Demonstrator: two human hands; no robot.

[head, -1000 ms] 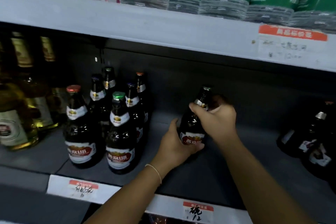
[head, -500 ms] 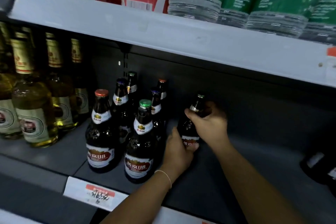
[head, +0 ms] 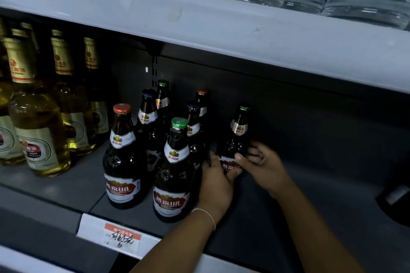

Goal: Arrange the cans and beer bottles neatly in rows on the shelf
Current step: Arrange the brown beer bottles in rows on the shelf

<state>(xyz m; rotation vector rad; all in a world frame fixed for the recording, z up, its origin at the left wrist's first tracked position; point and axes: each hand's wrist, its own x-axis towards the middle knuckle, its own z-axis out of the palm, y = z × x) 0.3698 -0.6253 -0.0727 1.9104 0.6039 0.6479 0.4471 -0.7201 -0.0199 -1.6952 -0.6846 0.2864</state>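
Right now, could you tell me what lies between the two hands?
In the head view, the dark beer bottle stands between the left hand and right hand.

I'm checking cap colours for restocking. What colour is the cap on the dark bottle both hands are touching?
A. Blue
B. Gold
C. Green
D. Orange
C: the dark bottle between the left hand and the right hand has a green cap.

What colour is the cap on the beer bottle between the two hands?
Green, on the dark beer bottle; the head view shows its cap.
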